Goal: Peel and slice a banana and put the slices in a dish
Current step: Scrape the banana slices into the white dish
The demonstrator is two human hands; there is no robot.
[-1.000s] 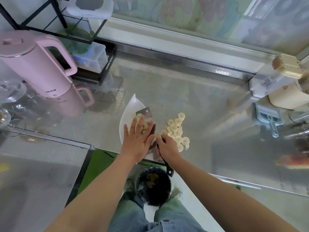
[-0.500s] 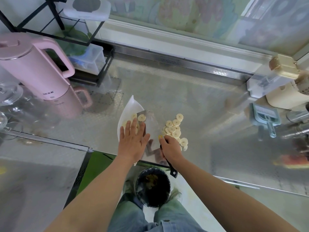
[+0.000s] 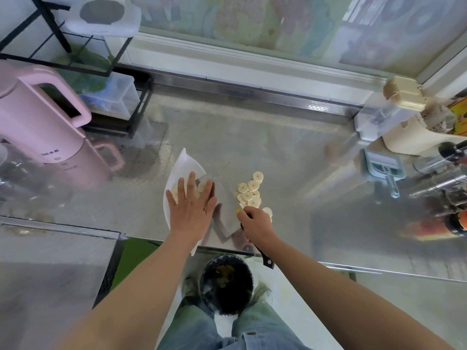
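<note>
A white boat-shaped dish (image 3: 185, 164) lies on the steel counter, partly under my left hand (image 3: 192, 210). That hand is flat with fingers spread, resting over a few banana slices (image 3: 202, 186) at the dish's right edge. My right hand (image 3: 256, 224) grips the black handle of a cleaver (image 3: 223, 215), whose broad blade lies flat between the dish and a pile of several banana slices (image 3: 249, 193) on the counter. More slices are hidden under my right hand.
A pink kettle (image 3: 38, 117) stands at the left beside a black wire rack (image 3: 101, 59). A blue slicer tool (image 3: 384, 170) and cream appliances (image 3: 409, 127) sit at the right. Below the counter's front edge is a black bin (image 3: 226, 284).
My left hand has slid left along the blade, pushing slices off it onto the dish. The cleaver has stayed nearly in place in my right hand.
</note>
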